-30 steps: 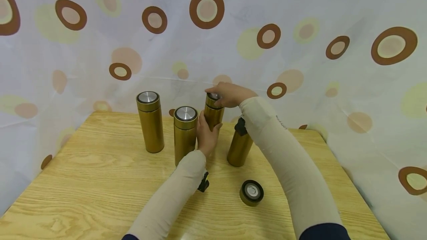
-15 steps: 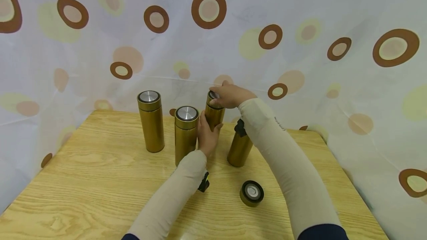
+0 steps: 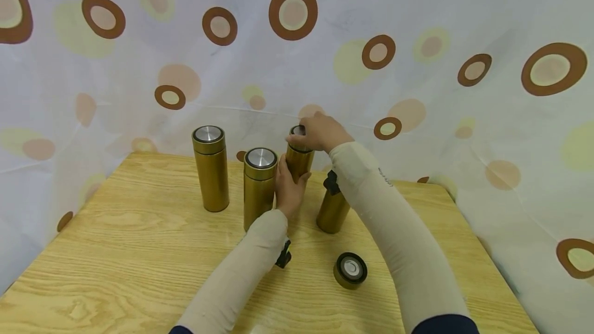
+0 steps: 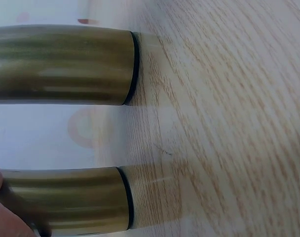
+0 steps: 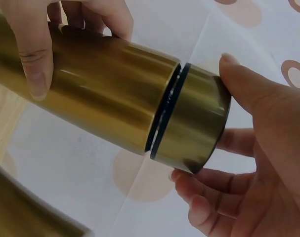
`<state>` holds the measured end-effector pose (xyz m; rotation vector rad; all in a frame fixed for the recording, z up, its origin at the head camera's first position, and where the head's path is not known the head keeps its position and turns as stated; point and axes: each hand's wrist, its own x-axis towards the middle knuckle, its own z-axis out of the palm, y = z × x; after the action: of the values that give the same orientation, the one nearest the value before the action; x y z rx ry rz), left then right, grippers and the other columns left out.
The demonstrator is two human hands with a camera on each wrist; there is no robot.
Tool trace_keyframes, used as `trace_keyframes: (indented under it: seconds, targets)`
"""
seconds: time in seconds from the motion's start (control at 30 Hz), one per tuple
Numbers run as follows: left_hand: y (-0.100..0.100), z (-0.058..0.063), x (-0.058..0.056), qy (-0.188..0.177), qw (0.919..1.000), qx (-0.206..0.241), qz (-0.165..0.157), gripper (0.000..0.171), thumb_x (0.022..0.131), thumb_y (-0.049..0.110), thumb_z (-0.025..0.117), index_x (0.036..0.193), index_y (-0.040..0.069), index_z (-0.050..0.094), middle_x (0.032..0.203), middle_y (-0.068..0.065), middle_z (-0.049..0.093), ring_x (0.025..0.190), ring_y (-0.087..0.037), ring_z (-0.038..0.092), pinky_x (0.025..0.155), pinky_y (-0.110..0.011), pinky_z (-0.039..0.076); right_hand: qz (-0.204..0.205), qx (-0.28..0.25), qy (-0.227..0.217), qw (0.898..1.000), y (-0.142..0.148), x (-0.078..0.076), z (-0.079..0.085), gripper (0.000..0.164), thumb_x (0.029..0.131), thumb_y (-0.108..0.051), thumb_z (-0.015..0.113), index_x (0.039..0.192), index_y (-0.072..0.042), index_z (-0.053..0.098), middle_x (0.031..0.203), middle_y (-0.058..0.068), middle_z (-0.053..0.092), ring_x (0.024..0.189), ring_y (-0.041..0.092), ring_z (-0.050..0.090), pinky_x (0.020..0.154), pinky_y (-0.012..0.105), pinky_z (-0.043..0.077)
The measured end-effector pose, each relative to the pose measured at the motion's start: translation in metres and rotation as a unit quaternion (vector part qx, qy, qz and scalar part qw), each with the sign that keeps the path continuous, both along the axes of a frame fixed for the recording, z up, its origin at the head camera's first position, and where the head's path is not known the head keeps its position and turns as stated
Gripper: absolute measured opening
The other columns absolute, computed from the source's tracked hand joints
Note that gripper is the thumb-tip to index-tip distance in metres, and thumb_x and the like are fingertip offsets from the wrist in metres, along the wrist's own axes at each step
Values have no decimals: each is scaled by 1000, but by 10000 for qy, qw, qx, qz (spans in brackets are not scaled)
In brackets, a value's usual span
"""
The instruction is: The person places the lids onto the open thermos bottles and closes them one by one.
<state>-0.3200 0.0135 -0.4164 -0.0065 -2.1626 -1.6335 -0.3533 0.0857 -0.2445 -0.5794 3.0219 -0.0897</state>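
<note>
A gold thermos flask (image 3: pixel 299 161) stands near the table's back edge, upright. My left hand (image 3: pixel 290 189) grips its body, thumb on one side and fingers on the other. Over its top, my right hand (image 3: pixel 320 132) holds the gold lid (image 5: pixel 194 118) between thumb and fingers. In the right wrist view a dark ring and a narrow gap show between lid and flask body (image 5: pixel 105 94). A loose lid (image 3: pixel 350 270) lies on the table in front, its inner side up. Behind my right forearm stands another flask (image 3: pixel 331 213), its top hidden.
Two more gold flasks, one at the left (image 3: pixel 211 174) and one just left of my left hand (image 3: pixel 259 195), stand upright with silver-topped lids on. The wooden table (image 3: pixel 139 251) ends at a patterned cloth (image 3: pixel 260 66) behind.
My right hand's fingers and wrist have turned and shifted slightly on the lid. My left hand has stayed on the flask body.
</note>
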Motion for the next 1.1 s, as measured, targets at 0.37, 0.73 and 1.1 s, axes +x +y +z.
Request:
trace_keyframes:
  seconds: [0.37,0.73,1.1]
  targets:
    - [0,-5,-1,-116,9999,9,-102,73,90,19,68,147,1,25,146,-20,36,134,-34,38,112,-44,31,-652,-34,973,9931,-8,-1,-16,64,86,-65,56,108,-6,66,79,11,63,69,29,62,60,40,55]
    - [0,-3,0,-68,9999,70,-132,73,91,18,68,148,3,25,146,-19,37,134,-33,38,112,-43,31,-836,26,1168,9896,-10,4,-17,61,87,-67,52,89,-8,63,67,7,55,58,24,57,47,33,46]
    - [-1,-2,1,-42,9998,83,-175,72,92,19,67,148,2,25,146,-19,36,135,-34,36,113,-45,31,196,195,-140,9995,-4,6,-7,66,99,-48,45,152,-13,27,151,23,27,124,41,47,101,55,42]
